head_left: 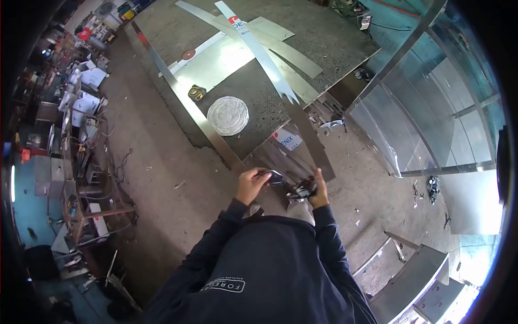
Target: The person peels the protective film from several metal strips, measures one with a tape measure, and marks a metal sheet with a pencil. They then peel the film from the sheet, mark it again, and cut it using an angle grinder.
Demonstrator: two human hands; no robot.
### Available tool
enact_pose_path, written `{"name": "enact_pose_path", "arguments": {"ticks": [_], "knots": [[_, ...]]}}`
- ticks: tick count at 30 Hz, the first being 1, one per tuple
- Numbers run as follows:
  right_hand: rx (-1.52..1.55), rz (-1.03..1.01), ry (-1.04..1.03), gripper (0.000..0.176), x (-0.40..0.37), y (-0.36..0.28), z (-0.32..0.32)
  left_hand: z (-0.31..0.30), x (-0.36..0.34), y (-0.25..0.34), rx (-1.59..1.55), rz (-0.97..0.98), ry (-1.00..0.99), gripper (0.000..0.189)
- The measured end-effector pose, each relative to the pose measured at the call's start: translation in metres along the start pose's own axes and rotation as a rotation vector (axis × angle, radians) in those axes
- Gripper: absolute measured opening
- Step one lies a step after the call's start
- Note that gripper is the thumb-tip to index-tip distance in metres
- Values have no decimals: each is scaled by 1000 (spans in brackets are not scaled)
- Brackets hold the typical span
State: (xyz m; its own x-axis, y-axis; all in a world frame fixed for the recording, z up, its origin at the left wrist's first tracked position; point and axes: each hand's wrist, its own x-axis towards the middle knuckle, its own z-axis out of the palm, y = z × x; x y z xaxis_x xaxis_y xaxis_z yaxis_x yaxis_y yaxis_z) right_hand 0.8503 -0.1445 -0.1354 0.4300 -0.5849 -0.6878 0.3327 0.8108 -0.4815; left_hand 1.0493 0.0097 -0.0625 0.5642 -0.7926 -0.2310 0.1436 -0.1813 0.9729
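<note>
My left hand is closed, its fingertips pinching a small dark thing with a glossy, pale edge. My right hand has its thumb pointing up and its fingers curled round a dark, shiny, uneven object. I cannot make out what either object is, or whether the two are joined. Just beyond my right thumb ends a long dark metal strip. Another long strip reaches from the work table to near my left hand. Both hands are close to my body, in front of the table's near edge.
On the table are a round silvery disc, a yellow and black tape measure, sheet metal and a reddish-brown disc. A glazed metal frame stands right. Cluttered benches line the left. Scraps litter the floor.
</note>
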Motion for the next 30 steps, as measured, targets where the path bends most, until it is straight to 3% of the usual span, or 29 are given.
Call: {"name": "enact_pose_path", "arguments": {"ticks": [1,3,4,6,7,9,12,14,17,18,20,22,23,25,28,30], "knots": [[-141,93,-152,53,4,0,5,12,5,1,96,76,-20,19],[-216,176,-243,57,1,-4,21,35,14,13,423,268,-20,25],[-288,239,-325,62,-7,-10,32,48,17,17,429,255,1,25],[-371,168,-435,60,-18,-30,44,75,20,23,631,324,14,28],[-580,138,-510,58,-15,-37,42,89,20,33,708,255,-19,29],[-876,134,-565,50,-9,-56,39,107,28,39,687,251,-27,31],[-671,105,-639,44,-12,-79,32,115,45,34,508,244,-109,36],[-644,78,-601,39,-6,-87,13,114,49,36,178,174,-291,42],[-591,-14,-231,25,3,-103,-39,104,64,10,-61,-107,-97,46],[-575,-6,-202,25,-5,-111,-51,103,67,4,-56,-131,-120,46],[-322,-5,-24,15,-22,-134,-60,103,79,-1,-126,-482,148,57],[-222,-16,-49,7,-21,-135,-99,110,92,-20,-232,-586,93,61],[-201,-130,30,7,-24,-133,-111,114,97,-30,-354,-685,68,65],[-116,-286,131,23,-26,-128,-142,130,112,-36,-423,-705,6,67],[45,-287,248,27,-33,-113,-184,157,129,-42,-493,-689,-22,69],[98,-268,240,22,-45,-105,-196,165,134,-53,-643,-551,-26,65]]}}
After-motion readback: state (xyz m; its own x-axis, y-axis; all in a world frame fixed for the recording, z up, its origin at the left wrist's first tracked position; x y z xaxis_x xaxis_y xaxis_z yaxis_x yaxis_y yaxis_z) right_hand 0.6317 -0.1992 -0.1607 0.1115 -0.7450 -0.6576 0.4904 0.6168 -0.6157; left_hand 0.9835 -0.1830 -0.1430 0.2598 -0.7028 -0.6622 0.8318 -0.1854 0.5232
